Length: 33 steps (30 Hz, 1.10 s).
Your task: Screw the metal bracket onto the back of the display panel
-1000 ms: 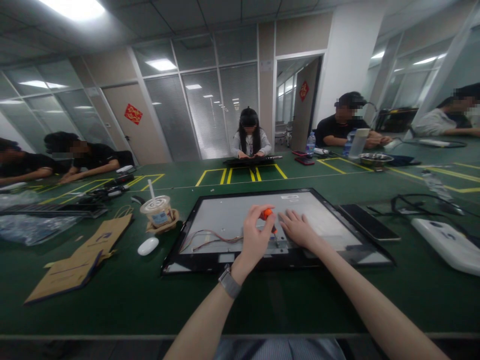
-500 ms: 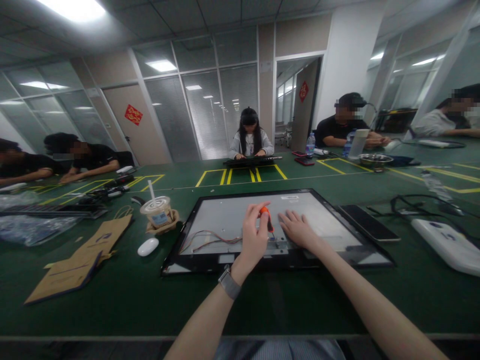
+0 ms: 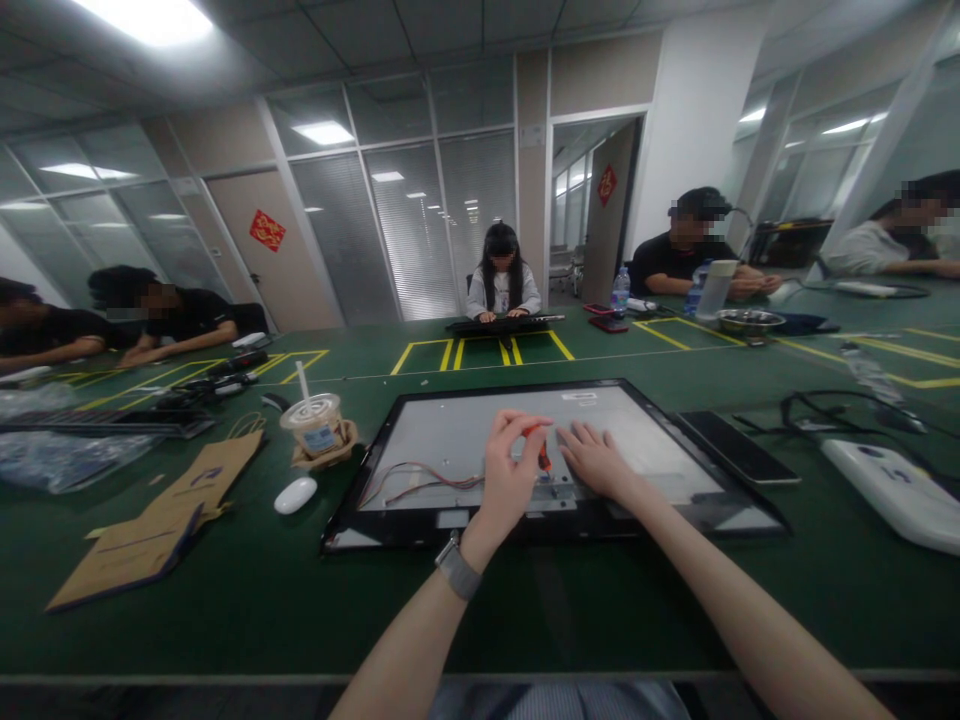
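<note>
- A large flat panel [image 3: 450, 425] with a grey sheet inside a black frame lies on the green table [image 3: 300, 610], directly in front of the wearer.
- The left hand [image 3: 513, 460], with a watch [image 3: 458, 567] at its wrist, has thumb and fingers closed around an orange-and-black screwdriver [image 3: 544, 460].
- The screwdriver is tilted, its lower end over a metal bracket [image 3: 561, 497] near the panel's close edge. Its tip is too small to make out, so contact with a screw cannot be confirmed.
- The right hand [image 3: 600, 462] is spread flat on the grey sheet just beside the screwdriver, fingers extended and gripping nothing; it seems to steady the panel.
- Done so far, judging by how things lie: the grey sheet and the bracket are exposed, and the screwdriver is in position.
- Unfinished, it seems: the work at the bracket, since the tool is there. Whether anything is being tightened or loosened cannot be told.
- Thin wires [image 3: 420, 472] lie loosely across the panel's left part; one end appears unattached.
- How many fixings remain cannot be judged; the left hand hides part of the bracket area.
</note>
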### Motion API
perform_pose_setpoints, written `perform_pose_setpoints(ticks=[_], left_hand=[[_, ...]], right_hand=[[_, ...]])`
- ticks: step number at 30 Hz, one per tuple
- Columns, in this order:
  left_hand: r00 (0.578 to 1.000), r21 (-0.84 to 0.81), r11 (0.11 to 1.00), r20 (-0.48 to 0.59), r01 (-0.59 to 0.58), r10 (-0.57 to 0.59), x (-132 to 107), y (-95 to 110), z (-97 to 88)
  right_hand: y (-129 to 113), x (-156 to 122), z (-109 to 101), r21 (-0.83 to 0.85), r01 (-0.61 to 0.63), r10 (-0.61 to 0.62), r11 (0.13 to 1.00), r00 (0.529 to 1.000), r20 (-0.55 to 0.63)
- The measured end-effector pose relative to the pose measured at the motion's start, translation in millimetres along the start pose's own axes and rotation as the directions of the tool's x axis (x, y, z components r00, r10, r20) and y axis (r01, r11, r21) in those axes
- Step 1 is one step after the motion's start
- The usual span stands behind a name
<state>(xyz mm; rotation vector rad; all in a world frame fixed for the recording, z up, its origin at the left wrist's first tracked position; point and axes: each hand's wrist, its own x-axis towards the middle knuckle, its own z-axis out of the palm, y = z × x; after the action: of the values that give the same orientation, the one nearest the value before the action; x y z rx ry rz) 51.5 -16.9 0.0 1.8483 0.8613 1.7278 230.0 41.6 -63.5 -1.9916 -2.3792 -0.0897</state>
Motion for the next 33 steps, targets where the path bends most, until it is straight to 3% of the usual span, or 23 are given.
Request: perform_pose_setpoints(ticks=[13,20,27,33], left_hand=[[0.995,-0.138,0.989,0.092,0.048,-0.036,3.0,-1.4,-1.1],[1.000,-0.022,0.999,0.007,0.027,-0.027,1.3,0.0,-0.2],[0.998,-0.133,0.990,0.063,0.038,-0.030,0.1,-0.5,0.0],[1.000,-0.014,1.000,-0.017,0.001,-0.002,0.5,2.7,-0.1]], right_hand=[[2.8,2.3,4.8,0.008,0.011,-0.011,1.000,1.000,-0.024],[3.8,3.0,5.8,0.009,0.014,-0.014,1.000,1.000,-0.012],[4.1,3.4,6.5,0.014,0.012,-0.012,1.000,1.000,-0.011],[2.8,1.8,5.1,-0.033,0.021,-0.022,0.999,1.000,-0.017]])
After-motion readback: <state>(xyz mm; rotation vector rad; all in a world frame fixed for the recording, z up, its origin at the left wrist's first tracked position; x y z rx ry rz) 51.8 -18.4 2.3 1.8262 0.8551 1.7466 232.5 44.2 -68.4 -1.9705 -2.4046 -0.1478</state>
